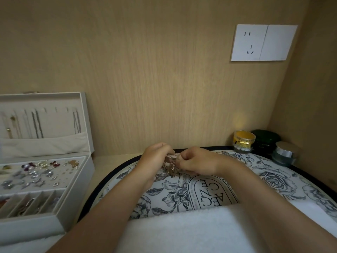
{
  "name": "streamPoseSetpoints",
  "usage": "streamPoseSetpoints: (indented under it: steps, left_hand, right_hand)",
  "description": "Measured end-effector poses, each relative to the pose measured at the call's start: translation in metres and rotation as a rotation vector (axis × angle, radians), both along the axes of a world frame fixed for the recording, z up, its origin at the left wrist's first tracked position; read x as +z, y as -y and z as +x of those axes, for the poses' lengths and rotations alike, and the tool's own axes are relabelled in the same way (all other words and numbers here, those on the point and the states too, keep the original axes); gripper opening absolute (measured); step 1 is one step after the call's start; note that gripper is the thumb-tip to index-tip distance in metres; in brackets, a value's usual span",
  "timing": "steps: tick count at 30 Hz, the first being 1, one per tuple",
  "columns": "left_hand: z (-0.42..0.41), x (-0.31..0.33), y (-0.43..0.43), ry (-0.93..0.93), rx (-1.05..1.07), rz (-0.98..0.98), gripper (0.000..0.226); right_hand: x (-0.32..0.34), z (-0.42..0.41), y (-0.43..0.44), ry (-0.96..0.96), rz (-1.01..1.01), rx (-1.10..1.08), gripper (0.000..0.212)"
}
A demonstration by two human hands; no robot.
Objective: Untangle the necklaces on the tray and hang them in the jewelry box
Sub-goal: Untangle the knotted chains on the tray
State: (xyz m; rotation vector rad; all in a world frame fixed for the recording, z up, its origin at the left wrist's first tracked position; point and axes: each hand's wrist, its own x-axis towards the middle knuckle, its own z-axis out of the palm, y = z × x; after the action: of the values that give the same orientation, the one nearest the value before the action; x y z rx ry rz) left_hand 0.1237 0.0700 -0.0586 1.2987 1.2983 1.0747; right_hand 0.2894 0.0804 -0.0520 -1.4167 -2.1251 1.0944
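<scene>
A tangle of thin chain necklaces point(170, 166) hangs between my two hands above the far part of the floral oval tray point(284, 179). My left hand point(156, 156) pinches the tangle from the left with curled fingers. My right hand point(195, 161) pinches it from the right. The lower chains trail onto the tray. The open white jewelry box point(73, 181) stands at the left. Several necklaces point(37, 125) hang from hooks inside its raised lid, and earrings lie in its tray.
A yellow jar point(244, 140), a dark green container point(266, 140) and a silver-lidded jar point(285, 154) stand in the back right corner. A wall socket point(262, 42) sits on the wooden back panel. White fabric point(182, 230) covers the tray's near edge.
</scene>
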Motion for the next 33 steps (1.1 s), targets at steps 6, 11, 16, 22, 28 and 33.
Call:
streamPoseSetpoints:
  steps: [6,11,16,22,28,33]
  left_hand:
    - [0.001,0.001,0.000,-0.209,0.016,0.071,0.021]
    - [-0.002,-0.006,-0.001,-0.297,-0.030,0.071,0.017]
    - [0.002,-0.012,-0.001,-0.235,0.030,0.097,0.015]
    - [0.009,-0.027,-0.004,-0.398,-0.045,0.233,0.015]
    - [0.011,-0.028,-0.006,-0.691,-0.050,0.335,0.017]
    - [0.010,-0.026,-0.008,-0.832,-0.078,0.339,0.019]
  right_hand:
    - [0.001,-0.001,-0.005,-0.264,0.105,-0.209,0.016]
    - [0.002,0.004,-0.007,-0.544,-0.228,-0.110,0.018]
    - [0.006,0.005,-0.003,-0.177,-0.340,-0.233,0.016]
    - [0.006,0.011,-0.005,0.044,-0.084,-0.403,0.026]
    - [-0.009,0.017,-0.014,0.099,0.173,-0.288,0.022]
    - [-0.012,0.016,-0.018,0.262,0.233,-0.202,0.020]
